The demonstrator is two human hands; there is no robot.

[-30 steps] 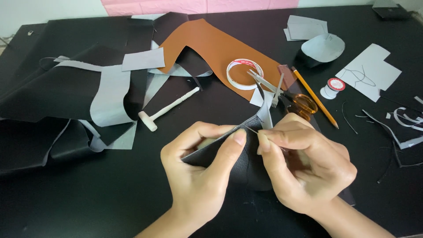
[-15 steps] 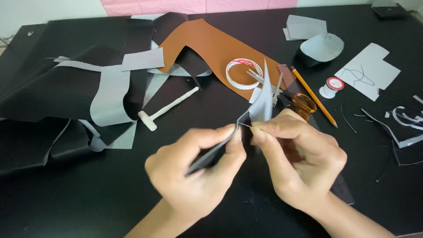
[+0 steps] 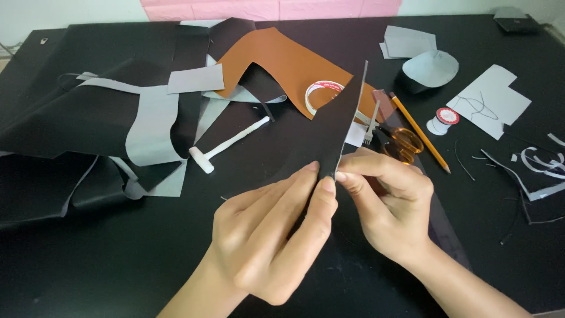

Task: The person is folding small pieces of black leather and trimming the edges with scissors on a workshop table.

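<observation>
Both my hands pinch a thin black leather piece [image 3: 335,126] that stands upright above the black table [image 3: 88,265]. My left hand [image 3: 273,227] grips its lower edge with thumb and fingers from the left. My right hand [image 3: 388,200] pinches the same edge from the right, fingertips touching those of the left. The piece rises to a point near the white tape roll [image 3: 322,94]. Just behind my right hand lie orange-handled scissors [image 3: 400,141] and a metal pronged tool [image 3: 371,126].
A brown leather sheet [image 3: 282,59] and black and grey leather offcuts [image 3: 147,118] lie at the back left. A white mallet [image 3: 226,144], a yellow pencil [image 3: 419,131], a thread spool [image 3: 442,119], paper patterns [image 3: 491,100] and thin scraps [image 3: 529,165] are spread around.
The leather piece has turned from lying low and flat between my hands to standing upright, its black face toward me. Both hands shifted slightly left and kept their pinch.
</observation>
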